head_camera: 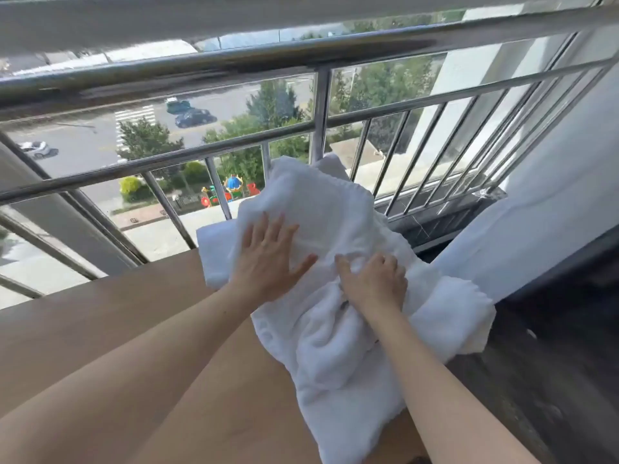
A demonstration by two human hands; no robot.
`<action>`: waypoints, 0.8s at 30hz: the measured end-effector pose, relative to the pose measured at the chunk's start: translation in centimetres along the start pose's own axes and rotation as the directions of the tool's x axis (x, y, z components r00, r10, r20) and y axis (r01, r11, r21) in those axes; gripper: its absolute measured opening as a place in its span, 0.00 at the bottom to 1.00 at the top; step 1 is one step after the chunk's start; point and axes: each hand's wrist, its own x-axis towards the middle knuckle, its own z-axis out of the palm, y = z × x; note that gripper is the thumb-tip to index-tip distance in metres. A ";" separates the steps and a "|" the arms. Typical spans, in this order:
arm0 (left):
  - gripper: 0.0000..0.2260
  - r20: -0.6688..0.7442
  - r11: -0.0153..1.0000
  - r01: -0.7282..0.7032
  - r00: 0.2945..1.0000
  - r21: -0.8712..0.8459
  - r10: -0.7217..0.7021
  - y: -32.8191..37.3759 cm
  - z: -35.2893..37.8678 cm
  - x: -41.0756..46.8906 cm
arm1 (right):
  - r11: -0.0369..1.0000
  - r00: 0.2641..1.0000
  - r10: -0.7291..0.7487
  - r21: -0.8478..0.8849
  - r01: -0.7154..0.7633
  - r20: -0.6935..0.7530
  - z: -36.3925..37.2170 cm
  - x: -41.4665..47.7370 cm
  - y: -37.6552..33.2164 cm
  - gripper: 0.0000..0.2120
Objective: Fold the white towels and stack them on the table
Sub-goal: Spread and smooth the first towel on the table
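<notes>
Judges task partly done: notes one folded towel (214, 259) at far edge of the table (117, 313) beneath a rumpled towel (335, 346) overhanging the right side, left grip (268, 259) flat and open pressing it, right grip (375, 283) curled on a bunched fold; leaves folding and stacking outstanding.

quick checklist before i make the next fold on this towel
1. Left hand flat on the loose towel, pinning it: ok.
2. Right hand grips a bunch of the cloth: ok.
3. Loose towel lying smooth: not ok, it is rumpled.
4. Loose towel wholly on the table: not ok, part hangs past the right edge.
5. Folded towel underneath squared up: cannot tell, mostly covered.
</notes>
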 end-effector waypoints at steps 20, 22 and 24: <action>0.29 -0.197 0.996 0.082 0.977 -0.040 -0.088 -3.1 2.2 0.8 | 0.982 0.954 -0.024 0.170 0.078 -0.297 5.4 1.9 -1.6 0.18; 0.27 -0.231 0.998 0.050 0.971 -0.043 -0.059 -2.7 1.9 0.4 | 0.946 0.942 -0.045 0.287 0.147 -0.334 4.6 1.2 -2.4 0.17; 0.25 -0.262 0.997 0.036 0.964 -0.074 -0.054 -2.5 1.5 -0.2 | 0.891 0.925 -0.074 0.392 0.229 -0.373 3.5 0.4 -3.7 0.15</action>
